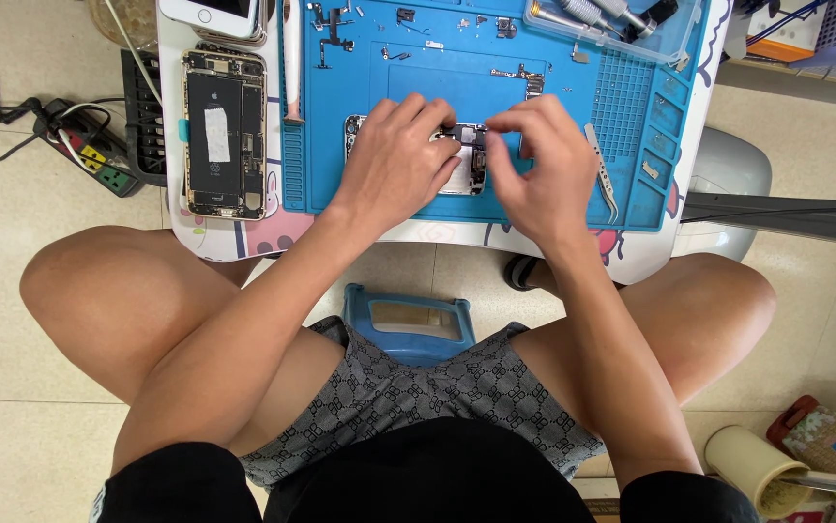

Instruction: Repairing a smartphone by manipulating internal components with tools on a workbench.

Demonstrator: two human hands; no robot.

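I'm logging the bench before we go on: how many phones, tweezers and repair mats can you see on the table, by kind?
Phones: 3, the opened phone at the left, the white phone at the top edge, and the phone under both hands, held by the left hand and the right hand.
Tweezers: 1
Blue repair mat: 1
Total: 5

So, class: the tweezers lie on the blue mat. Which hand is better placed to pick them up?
Right. The tweezers lie just beside the right hand, while the left hand rests on the opened phone, farther away.
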